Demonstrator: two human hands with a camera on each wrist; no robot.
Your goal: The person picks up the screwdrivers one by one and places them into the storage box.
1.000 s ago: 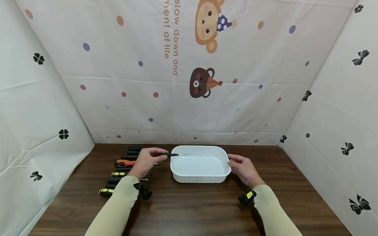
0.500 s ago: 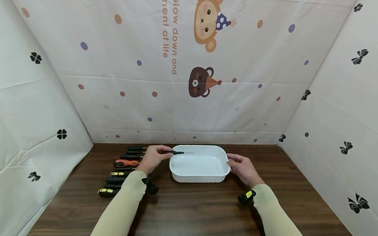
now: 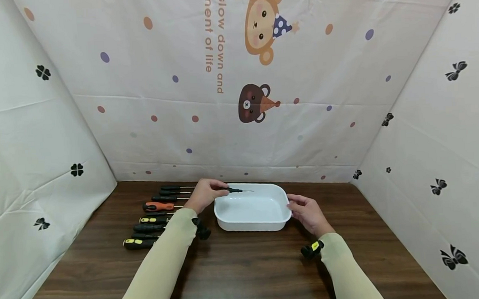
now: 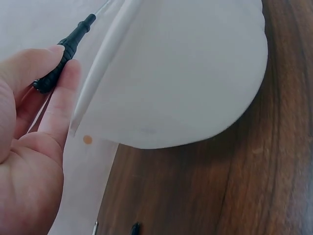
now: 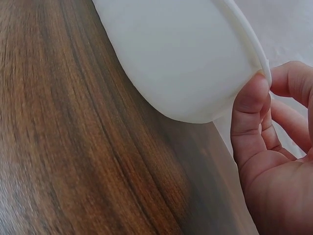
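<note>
A small black screwdriver (image 4: 68,51) is pinched by its handle between thumb and fingers of my left hand (image 3: 206,195). In the head view its thin metal shaft points right, over the left part of a white rectangular tub (image 3: 253,225). My left fingers are at the tub's left rim; whether they touch it I cannot tell. My right hand (image 3: 309,213) pinches the tub's right rim, thumb on one side and fingers on the other, as the right wrist view shows. Inside the tub I see only its bare white floor.
Left of the tub lies a column of several screwdrivers, among them an orange-and-black screwdriver (image 3: 158,206) and a yellow-and-black screwdriver (image 3: 138,243). They rest on a dark wooden table (image 3: 246,271). Printed white cloth (image 3: 173,135) hangs behind and at both sides.
My left hand has moved right and slightly away from me, carrying the black screwdriver further over the tub. The right hand has kept its hold on the rim, and the tub stands still.
</note>
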